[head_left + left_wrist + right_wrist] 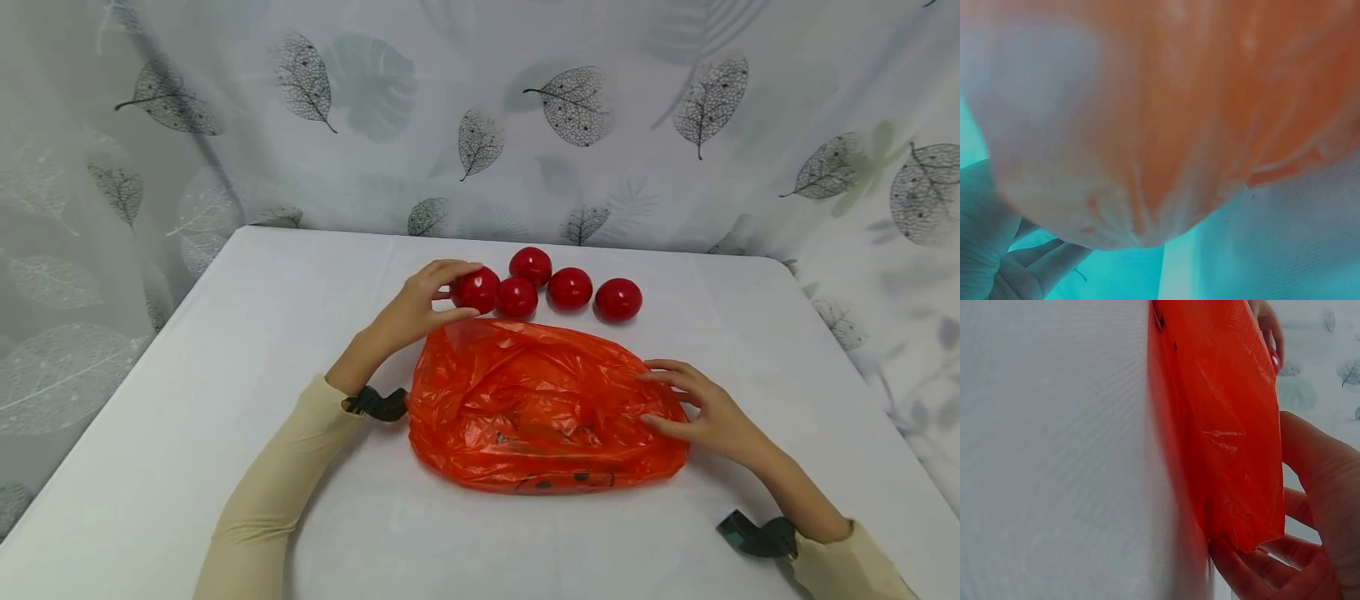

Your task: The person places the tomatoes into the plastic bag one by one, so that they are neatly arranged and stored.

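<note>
Left hand (415, 310) curled around the leftmost red ball (476, 289) just behind the orange plastic bag (540, 406), bag lying with long axis left to right, right hand (701, 410) with relaxed fingers resting on its right end

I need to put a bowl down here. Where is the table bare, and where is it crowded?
Bare: the table left of the orange bag and its near edge. Crowded: the far middle, where five red balls sit beside the left hand.
</note>
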{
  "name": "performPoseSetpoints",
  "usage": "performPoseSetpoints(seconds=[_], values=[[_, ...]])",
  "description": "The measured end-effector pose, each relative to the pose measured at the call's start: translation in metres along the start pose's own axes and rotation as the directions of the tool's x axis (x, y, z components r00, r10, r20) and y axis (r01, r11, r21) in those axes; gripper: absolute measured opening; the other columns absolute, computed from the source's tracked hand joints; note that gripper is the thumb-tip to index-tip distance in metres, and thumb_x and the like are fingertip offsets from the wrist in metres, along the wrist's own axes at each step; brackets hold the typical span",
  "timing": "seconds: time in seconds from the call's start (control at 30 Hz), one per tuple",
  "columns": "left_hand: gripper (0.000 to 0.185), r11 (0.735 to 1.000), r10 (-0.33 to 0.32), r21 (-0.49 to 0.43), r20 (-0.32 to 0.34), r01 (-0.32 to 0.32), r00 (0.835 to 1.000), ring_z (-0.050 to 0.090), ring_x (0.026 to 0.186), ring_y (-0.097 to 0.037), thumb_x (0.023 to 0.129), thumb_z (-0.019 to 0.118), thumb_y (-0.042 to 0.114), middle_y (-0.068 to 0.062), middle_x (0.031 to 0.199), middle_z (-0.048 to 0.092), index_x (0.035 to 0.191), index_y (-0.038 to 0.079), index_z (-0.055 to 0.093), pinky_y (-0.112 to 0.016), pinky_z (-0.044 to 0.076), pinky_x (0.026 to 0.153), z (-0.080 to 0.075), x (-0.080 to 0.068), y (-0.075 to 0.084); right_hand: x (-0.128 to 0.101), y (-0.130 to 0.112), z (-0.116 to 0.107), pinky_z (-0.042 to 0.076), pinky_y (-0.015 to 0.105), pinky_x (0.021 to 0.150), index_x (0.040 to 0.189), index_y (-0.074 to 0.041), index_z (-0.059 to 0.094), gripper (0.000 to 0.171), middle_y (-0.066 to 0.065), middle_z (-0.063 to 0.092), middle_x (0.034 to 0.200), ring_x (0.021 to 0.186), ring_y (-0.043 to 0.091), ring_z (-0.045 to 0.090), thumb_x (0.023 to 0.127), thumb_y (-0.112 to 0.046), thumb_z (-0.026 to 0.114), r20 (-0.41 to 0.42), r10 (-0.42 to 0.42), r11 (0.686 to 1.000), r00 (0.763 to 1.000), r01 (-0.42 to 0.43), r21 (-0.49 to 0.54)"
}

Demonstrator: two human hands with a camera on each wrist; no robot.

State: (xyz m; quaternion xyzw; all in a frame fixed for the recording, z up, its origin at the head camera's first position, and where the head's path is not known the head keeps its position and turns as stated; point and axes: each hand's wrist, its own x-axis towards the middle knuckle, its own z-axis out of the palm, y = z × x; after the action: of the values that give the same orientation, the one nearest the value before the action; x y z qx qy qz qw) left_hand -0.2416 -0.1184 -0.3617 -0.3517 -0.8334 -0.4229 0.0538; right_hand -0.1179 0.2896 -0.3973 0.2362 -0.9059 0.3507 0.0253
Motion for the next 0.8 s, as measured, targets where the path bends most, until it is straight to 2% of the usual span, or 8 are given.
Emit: performPoseSetpoints(seconds=[0.37, 0.6, 0.8], values=[[0.063, 0.998, 0.066, -0.005, 0.023, -0.066, 0.998, 0.051, 0.124, -0.026, 0.082, 0.078, 0.006, -0.014, 0.138, 0.049, 0.139, 0.008, 0.051, -0.038, 0.054, 0.092, 0.002, -0.006, 0.009, -0.001, 0.000, 0.001, 0.048, 0.013, 0.083, 0.124, -0.009, 0.063, 0.053, 0.014, 0.054, 0.130, 0.113, -0.007, 0.044, 0.075, -0.008, 0.083, -0.007, -0.014, 1.000, 1.000, 0.014, -0.005], [0.060, 0.996, 0.089, 0.000, 0.065, -0.089, 0.994, 0.051, 0.123, -0.024, 0.084, 0.077, 0.010, -0.014, 0.137, 0.050, 0.138, 0.009, 0.053, -0.034, 0.053, 0.093, 0.006, -0.010, 0.010, 0.000, 0.003, 0.000, 0.046, 0.012, 0.084, 0.124, -0.009, 0.063, 0.052, 0.015, 0.054, 0.130, 0.113, -0.007, 0.044, 0.075, -0.008, 0.083, -0.001, -0.018, 1.000, 1.000, 0.018, -0.020], [0.062, 0.993, 0.104, 0.041, 0.095, -0.108, 0.990, 0.051, 0.124, -0.027, 0.081, 0.080, 0.011, -0.015, 0.136, 0.051, 0.137, 0.008, 0.054, -0.036, 0.053, 0.093, 0.006, -0.013, 0.011, 0.000, 0.004, 0.001, 0.045, 0.011, 0.084, 0.124, -0.009, 0.063, 0.053, 0.016, 0.054, 0.131, 0.115, -0.014, 0.039, 0.075, -0.007, 0.083, -0.001, -0.024, 1.000, 1.000, 0.024, -0.016]])
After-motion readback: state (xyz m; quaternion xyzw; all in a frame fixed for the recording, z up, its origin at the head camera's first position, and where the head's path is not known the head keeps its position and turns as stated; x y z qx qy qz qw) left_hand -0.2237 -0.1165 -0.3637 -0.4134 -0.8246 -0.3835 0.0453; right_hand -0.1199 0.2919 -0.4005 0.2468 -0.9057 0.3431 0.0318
